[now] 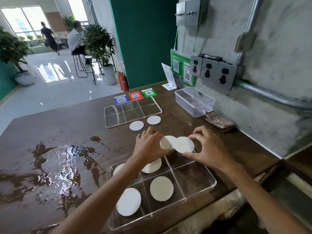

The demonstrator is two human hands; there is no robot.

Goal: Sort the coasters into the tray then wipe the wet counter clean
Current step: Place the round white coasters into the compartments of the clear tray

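Note:
A clear divided tray (209, 184) sits at the near edge of the brown counter (67, 125). Round white coasters lie in several of its compartments, such as one (161, 188) in the front middle and one (129, 201) at the front left. My left hand (149, 146) holds a white coaster (166, 141) above the tray's back row. My right hand (207, 147) pinches another white coaster (184, 144) that overlaps it. Two loose coasters (136, 125) (153, 119) lie on the counter beyond my hands. A wet spill (67, 159) covers the counter's left side.
A second clear divided tray (108, 119) lies farther back, with three coloured QR cards (135, 96) behind it. A lidded clear box (194, 101) and a folded brown cloth (219, 121) sit by the right wall, under the power sockets (212, 71).

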